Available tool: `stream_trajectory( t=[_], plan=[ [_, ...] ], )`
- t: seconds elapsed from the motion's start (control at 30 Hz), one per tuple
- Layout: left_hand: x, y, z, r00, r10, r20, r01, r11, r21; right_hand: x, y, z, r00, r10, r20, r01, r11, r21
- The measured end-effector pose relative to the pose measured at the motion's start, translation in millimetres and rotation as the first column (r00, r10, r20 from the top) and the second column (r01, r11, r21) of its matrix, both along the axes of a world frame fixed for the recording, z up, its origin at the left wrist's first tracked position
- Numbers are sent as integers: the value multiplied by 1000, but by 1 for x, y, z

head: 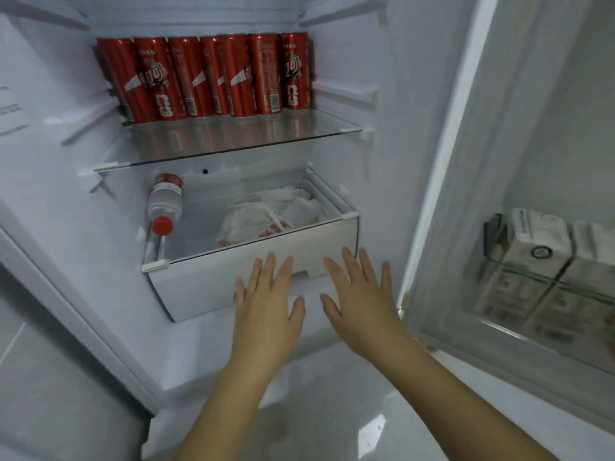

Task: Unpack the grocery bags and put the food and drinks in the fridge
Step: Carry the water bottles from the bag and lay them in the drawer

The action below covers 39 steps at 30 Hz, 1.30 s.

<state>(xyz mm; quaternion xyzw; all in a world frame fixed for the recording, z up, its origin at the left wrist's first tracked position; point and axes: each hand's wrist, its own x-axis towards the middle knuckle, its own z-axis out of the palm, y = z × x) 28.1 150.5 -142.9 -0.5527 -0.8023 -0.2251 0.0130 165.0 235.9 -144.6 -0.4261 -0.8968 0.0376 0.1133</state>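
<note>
The fridge stands open with its white drawer point(199, 284) pulled out. Inside the drawer lie a clear water bottle with a red cap point(165, 202) on the left and a white plastic bag with red print point(266, 217) on the right. My left hand point(266, 299) and my right hand point(359, 294) are spread flat with straight fingers against the drawer's front panel, side by side. Neither hand holds anything. Several red drink cans point(213, 78) stand in a row on the glass shelf point(233, 144) above the drawer.
The fridge door point(499, 161) hangs open on the right; its clear door bin point(519, 271) holds several pale cartons point(535, 247). A glossy light floor point(332, 410) lies below the fridge. A grey panel stands at the lower left.
</note>
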Motion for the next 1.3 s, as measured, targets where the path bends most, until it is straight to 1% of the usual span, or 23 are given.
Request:
stream_trajectory(
  t=[0.1,0.17,0.23,0.3,0.4,0.5,0.63,0.7,0.77,0.87,1.07,1.2,1.3],
  plan=[
    [47,-32,-15,997,-66,27,67,997,-35,48,-38,-15,1000,-16,14,15,1000,17],
    [77,-50,-23,995,-83,49,86,994,-73,83,-66,-26,998,-60,1,60,998,-1],
    [111,-65,-30,992,-121,39,125,984,-124,123,-95,-35,993,-118,5,118,992,-31],
    [149,-82,-36,982,-183,35,186,968,-167,169,-125,-47,979,-200,47,203,976,-78],
    [218,-106,-42,945,-325,45,327,921,-214,240,-176,-59,928,-367,61,371,926,-72],
    [276,-125,-45,896,-441,51,442,871,-215,294,-214,-67,873,-479,85,485,871,-76],
    [359,-149,-47,774,-631,53,629,757,-179,375,-266,-62,735,-676,56,678,734,-46],
    [395,-160,-46,704,-709,32,702,689,-182,412,-289,-61,668,-742,58,744,667,-32],
    [428,-171,-46,637,-771,22,758,620,-200,445,-310,-61,593,-803,57,805,592,-40],
    [475,-186,-47,533,-846,21,827,515,-228,486,-346,-61,472,-882,15,882,471,-32],
    [576,-219,-56,325,-946,-6,905,313,-290,560,-423,-67,222,-974,54,975,221,-30],
    [652,-250,-65,166,-986,-17,935,163,-316,611,-475,-74,50,-998,40,999,50,4],
    [712,-275,-70,47,-999,-23,948,52,-313,655,-510,-74,-61,-996,71,998,-59,31]
  ],
)
